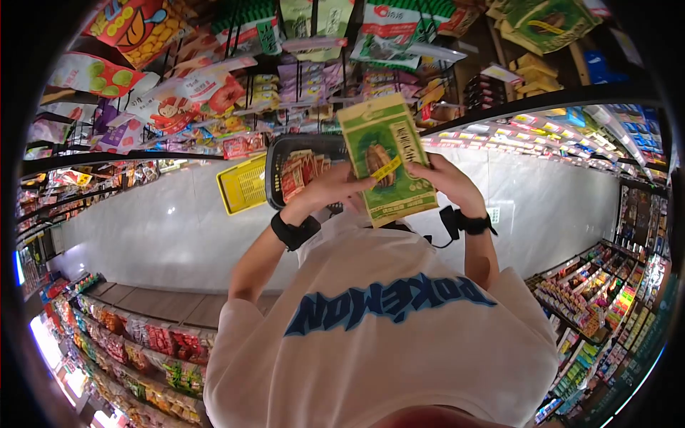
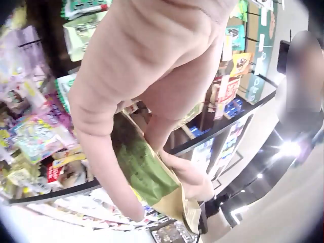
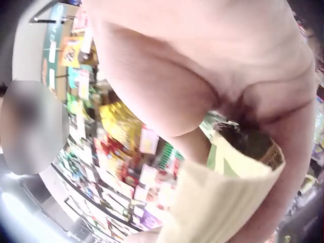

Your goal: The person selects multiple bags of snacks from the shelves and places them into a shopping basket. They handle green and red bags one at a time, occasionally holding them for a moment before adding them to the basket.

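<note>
Upright in front of my chest is a green and tan snack pouch point(image 1: 385, 160) with a picture of brown nuts and a yellow strip across it. My left hand point(image 1: 332, 187) grips its left edge, thumb on the front and fingers behind. On the opposite edge my right hand point(image 1: 455, 184) holds it the same way. In the left wrist view the pouch point(image 2: 147, 169) runs between thumb and fingers. The right wrist view shows the tan edge of the pouch point(image 3: 217, 197) bulging out from the hand. Most fingers behind it are hidden in the head view.
Beyond my left hand is a black shopping basket point(image 1: 272, 171) with several red packs point(image 1: 303, 171). A yellow basket point(image 1: 241, 185) stands beside it on the pale floor point(image 1: 157, 239). A shelf of hanging snack bags point(image 1: 193, 93) runs ahead; more stocked shelves point(image 1: 143, 335) stand behind me.
</note>
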